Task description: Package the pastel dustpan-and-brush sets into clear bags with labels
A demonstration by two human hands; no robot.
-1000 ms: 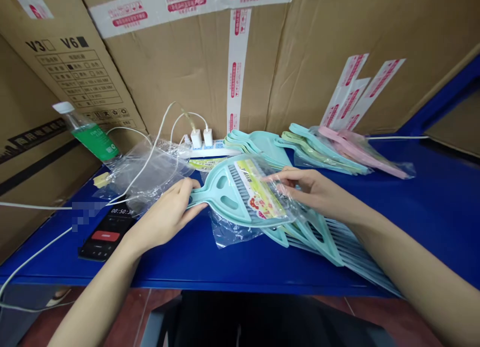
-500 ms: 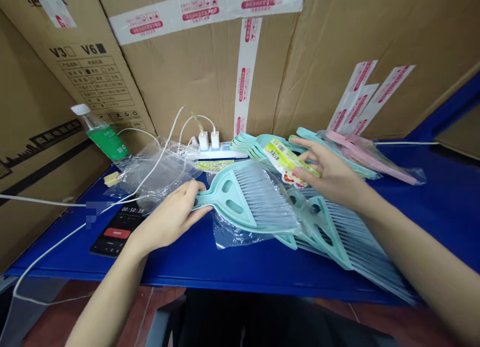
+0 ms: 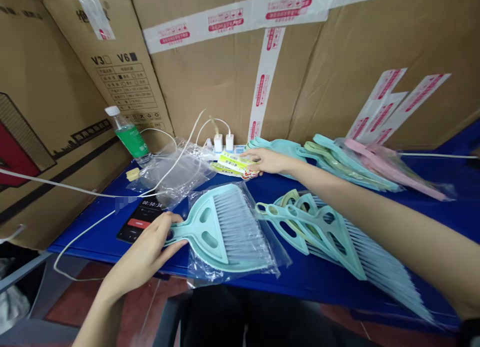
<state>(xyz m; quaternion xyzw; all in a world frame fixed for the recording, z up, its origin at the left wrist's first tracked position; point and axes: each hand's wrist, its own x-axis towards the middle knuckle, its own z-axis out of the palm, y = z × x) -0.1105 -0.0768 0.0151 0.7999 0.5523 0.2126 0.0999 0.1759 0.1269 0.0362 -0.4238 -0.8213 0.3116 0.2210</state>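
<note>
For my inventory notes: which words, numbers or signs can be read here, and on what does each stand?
"V3", hollow square: cardboard box
"V6", filled square: same box
"商用电…", rest unclear: dark printed band
"00:50:3", last digit unsure: phone
Too small or blurred: other box print, tape, bottle label, yellow-green cards.

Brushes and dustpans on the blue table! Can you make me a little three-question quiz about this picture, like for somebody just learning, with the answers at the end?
1. True or false: the left hand grips the handle end of a light-blue brush-and-dustpan set.

2. Pick one: what is at the fingertips of the right hand?
A) the phone
B) the yellow printed cards
C) the pink handle

3. Fill the gap: the cap on the bottle is ____.

Key: 1. True; 2. B; 3. white.
</note>
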